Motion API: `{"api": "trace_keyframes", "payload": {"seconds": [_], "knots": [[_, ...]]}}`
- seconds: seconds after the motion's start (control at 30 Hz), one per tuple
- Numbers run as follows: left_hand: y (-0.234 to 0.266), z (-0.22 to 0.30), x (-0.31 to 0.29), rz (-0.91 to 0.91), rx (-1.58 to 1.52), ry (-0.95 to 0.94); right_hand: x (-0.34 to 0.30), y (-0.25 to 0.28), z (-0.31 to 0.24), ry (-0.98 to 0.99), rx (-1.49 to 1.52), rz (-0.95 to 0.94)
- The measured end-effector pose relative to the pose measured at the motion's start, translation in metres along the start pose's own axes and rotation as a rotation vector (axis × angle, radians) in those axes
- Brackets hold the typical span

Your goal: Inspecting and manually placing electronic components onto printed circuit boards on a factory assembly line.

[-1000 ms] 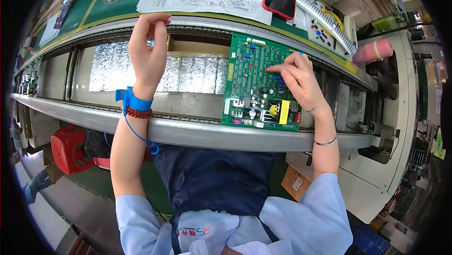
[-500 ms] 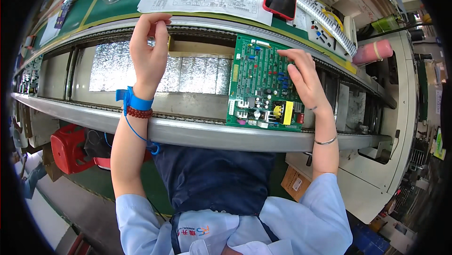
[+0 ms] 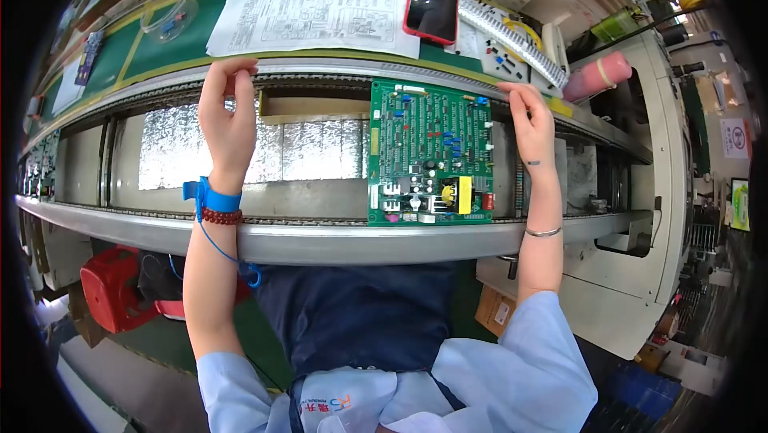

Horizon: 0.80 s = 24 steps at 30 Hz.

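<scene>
A green circuit board [image 3: 392, 141] lies across the rails of a conveyor. It carries several small blue and red parts, a yellow transformer [image 3: 465, 194] and white heat sinks near its front edge. My left hand [image 3: 229, 125] hovers over the conveyor's far rail, left of the board, fingers loosely curled and thumb apart. No object shows in it. A blue wrist strap [image 3: 218, 199] with a coiled cord sits on that wrist. My right hand [image 3: 534, 125] is raised just right of the board, not touching it. Its fingers reach left, loosely bent, and nothing visible is held.
Beyond the conveyor [image 3: 320, 242] lie a printed sheet [image 3: 312, 9], a red-cased phone [image 3: 432, 2], and a white tray [image 3: 494, 53] with loose components. A clear plastic tub [image 3: 168, 13] stands far left, a pink bottle [image 3: 598, 76] right. A red stool [image 3: 112, 289] is at lower left.
My right hand has moved off the board to its right side. My head view has shifted, so the board and conveyor appear further left. My left hand stays over the far rail.
</scene>
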<state>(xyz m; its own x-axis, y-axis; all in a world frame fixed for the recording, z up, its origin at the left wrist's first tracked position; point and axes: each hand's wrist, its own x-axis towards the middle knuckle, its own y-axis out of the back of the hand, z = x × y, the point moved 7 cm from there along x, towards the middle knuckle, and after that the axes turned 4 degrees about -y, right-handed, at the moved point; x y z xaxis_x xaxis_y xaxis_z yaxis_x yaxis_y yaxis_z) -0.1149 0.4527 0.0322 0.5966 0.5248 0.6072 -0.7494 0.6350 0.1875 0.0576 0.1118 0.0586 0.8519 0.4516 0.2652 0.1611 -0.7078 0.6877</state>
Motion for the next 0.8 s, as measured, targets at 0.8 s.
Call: {"api": "trace_keyframes", "payload": {"seconds": [0.8], "knots": [[0.003,0.001,0.002,-0.014,0.009,-0.012,-0.012,-0.03,-0.046,0.244,-0.23,-0.215]]}}
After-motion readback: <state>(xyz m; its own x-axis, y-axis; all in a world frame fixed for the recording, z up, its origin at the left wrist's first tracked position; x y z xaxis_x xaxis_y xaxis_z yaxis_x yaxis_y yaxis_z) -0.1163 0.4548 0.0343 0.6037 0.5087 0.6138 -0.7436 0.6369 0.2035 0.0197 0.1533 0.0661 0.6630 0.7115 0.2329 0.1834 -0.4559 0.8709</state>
